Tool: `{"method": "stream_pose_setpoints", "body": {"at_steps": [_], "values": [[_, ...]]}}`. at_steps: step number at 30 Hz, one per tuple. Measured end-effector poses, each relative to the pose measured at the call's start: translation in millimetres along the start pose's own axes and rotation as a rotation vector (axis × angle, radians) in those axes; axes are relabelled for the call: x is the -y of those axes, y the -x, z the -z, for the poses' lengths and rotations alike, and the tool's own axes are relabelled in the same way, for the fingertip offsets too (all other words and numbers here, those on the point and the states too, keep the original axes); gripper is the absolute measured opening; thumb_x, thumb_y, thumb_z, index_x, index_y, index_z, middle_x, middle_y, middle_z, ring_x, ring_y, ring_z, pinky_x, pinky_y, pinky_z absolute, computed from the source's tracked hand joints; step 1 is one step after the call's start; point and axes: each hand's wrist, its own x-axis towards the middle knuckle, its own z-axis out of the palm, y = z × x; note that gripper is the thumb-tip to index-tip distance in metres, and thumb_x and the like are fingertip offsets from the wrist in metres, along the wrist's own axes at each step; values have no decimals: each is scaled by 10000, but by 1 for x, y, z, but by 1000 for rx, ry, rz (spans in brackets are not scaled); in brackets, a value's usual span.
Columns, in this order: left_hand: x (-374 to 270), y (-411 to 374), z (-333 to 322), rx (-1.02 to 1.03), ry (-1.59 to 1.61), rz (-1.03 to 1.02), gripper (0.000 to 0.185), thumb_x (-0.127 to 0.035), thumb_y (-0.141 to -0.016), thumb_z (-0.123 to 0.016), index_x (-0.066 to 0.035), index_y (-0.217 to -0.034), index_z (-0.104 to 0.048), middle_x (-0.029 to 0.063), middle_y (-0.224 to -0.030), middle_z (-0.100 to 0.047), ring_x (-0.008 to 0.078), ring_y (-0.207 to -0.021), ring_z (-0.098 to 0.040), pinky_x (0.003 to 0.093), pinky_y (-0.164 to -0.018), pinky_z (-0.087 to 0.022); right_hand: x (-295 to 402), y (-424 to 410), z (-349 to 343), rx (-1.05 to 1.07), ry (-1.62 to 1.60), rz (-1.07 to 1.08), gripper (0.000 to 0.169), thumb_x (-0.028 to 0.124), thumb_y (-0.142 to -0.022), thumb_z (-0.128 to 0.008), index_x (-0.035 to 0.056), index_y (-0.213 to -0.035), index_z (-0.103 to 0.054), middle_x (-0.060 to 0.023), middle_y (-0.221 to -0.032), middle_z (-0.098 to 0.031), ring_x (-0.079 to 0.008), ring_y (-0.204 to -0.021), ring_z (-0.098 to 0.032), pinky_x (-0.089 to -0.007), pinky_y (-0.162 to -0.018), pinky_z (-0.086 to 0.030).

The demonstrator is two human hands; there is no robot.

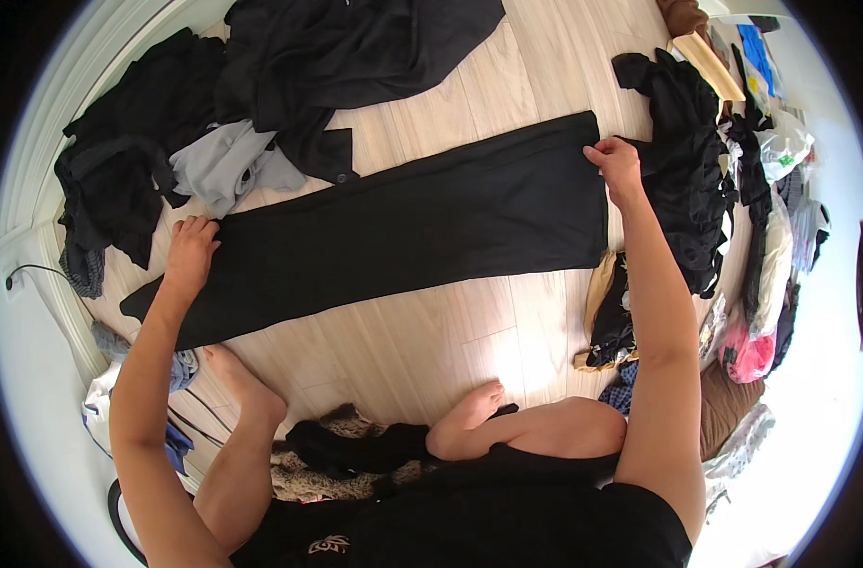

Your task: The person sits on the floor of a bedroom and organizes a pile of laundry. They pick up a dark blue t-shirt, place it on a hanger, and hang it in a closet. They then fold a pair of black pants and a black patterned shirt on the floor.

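Note:
Black trousers (403, 227), folded lengthwise, lie flat across the wooden floor in front of me. My left hand (192, 255) is at their left end, its fingers on the upper edge; whether it grips the cloth cannot be told. At the far right end, my right hand (614, 165) pinches the trousers' end near the upper corner between thumb and fingers. A grey garment (222, 163) lies crumpled just beyond my left hand. Beyond the trousers are large black garments (360, 50), one with a button near its corner.
Black clothing (680, 163) is heaped to the right, beside plastic bags (786, 145) and a pink bag (747, 351). A patterned black garment (609, 312) lies near my right forearm. Furry patterned cloth (325, 476) lies between my legs. A cable (41, 267) runs along the left wall.

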Motion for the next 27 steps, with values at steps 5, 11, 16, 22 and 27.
{"method": "stream_pose_setpoints", "body": {"at_steps": [5,11,16,22,27], "values": [[5,2,-8,-130,42,-45,225,-188,-890,-560,-77,-1081,-603,125,-1027,-622,327,-971,-568,486,-848,-424,2,3,-3,-16,-43,-119,210,89,-714,-784,-38,-796,-637,-25,-687,-573,-100,-610,-494,-284,-557,-424],[16,11,-21,-211,357,106,189,-189,-893,-565,-84,-1043,-611,135,-878,-629,328,-874,-596,509,-758,-436,8,2,0,-14,-179,-35,165,31,-744,-743,-18,-699,-593,-8,-668,-529,-86,-591,-472,-273,-527,-411],[18,-6,-1,32,361,216,236,-31,-796,-626,-22,-1015,-539,189,-1025,-621,358,-984,-593,397,-851,-448,-8,-20,3,18,-752,-34,64,16,-846,-667,-26,-832,-621,-35,-738,-624,-104,-628,-564,-233,-599,-465],[28,-9,-14,-183,545,88,366,35,-780,-649,-30,-1104,-491,232,-1017,-597,420,-972,-579,388,-805,-463,-10,-59,-32,-221,-306,63,197,146,-791,-732,-23,-849,-652,-19,-708,-608,-138,-650,-547,-279,-628,-447],[41,-8,-31,-131,473,175,430,58,-797,-607,-35,-1184,-444,202,-928,-613,393,-925,-599,366,-831,-465,-9,-56,-43,-441,495,327,394,356,-852,-637,-26,-941,-600,-202,-971,-642,-376,-848,-609,-442,-773,-487]]}}
